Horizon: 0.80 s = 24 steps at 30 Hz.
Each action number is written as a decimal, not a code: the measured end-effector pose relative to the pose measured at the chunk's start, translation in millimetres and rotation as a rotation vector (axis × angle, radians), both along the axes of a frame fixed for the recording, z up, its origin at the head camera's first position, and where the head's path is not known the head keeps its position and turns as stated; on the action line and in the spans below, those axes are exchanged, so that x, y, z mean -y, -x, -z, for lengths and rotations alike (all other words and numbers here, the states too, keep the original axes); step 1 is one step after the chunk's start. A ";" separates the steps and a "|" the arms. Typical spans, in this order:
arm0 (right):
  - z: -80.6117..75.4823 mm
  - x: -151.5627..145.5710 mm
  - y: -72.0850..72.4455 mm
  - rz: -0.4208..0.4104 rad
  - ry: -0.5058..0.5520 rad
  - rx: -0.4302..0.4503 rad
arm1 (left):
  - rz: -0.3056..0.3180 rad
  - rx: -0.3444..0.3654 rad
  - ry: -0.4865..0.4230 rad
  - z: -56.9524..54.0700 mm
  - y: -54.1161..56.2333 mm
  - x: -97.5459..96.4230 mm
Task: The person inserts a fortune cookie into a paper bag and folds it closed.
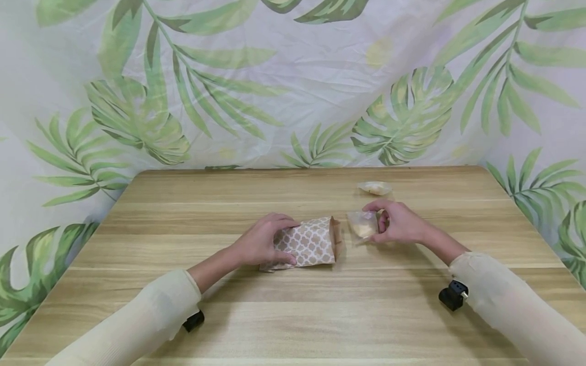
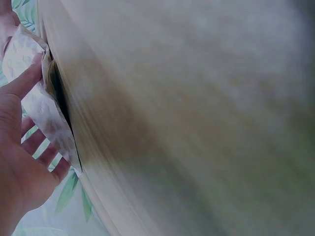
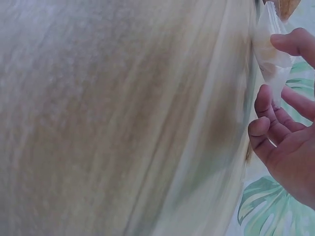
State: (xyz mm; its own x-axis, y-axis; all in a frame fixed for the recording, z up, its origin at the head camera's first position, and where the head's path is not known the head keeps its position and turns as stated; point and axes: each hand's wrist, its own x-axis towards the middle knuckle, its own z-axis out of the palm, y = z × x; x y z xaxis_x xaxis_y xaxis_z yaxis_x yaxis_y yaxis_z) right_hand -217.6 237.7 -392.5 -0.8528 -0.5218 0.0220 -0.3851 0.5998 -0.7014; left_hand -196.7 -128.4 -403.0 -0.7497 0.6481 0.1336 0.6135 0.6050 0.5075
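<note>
A brown paper bag (image 1: 311, 243) with a white lattice pattern lies on the table, its open mouth facing right. My left hand (image 1: 263, 239) grips the closed end, thumb on the near side and fingers on the far side. Just right of the mouth, my right hand (image 1: 399, 222) pinches a small clear packet (image 1: 361, 224) with pale yellowish contents. In the right wrist view, thumb and fingers hold the packet (image 3: 269, 49) by its edges. The left wrist view shows the bag (image 2: 42, 101) between thumb and fingers. What the bag holds is hidden.
A second clear packet (image 1: 375, 188) with pale contents lies behind my right hand. The wooden table (image 1: 293, 315) ends at a leaf-patterned cloth (image 1: 320, 91) at the back. Small black devices (image 1: 453, 296) sit at both wrists.
</note>
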 end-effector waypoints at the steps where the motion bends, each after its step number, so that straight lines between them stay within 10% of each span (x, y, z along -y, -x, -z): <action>1: 0.0 0.0 0.1 0.002 -0.004 -0.001 | 0.003 -0.004 -0.002 -0.1 0.4 -0.4; 24: 1.0 -4.5 -0.3 0.050 -0.028 -0.020 | 0.042 0.003 0.038 -3.7 10.9 -11.4</action>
State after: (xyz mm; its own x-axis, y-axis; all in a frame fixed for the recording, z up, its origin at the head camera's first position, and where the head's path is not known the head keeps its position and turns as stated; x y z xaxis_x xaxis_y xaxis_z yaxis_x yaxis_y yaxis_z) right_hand -217.3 242.2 -393.6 -0.8775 -0.4790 0.0249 -0.3676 0.6382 -0.6764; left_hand -207.6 -117.0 -399.2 -0.7221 0.6836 0.1060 0.6371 0.5975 0.4869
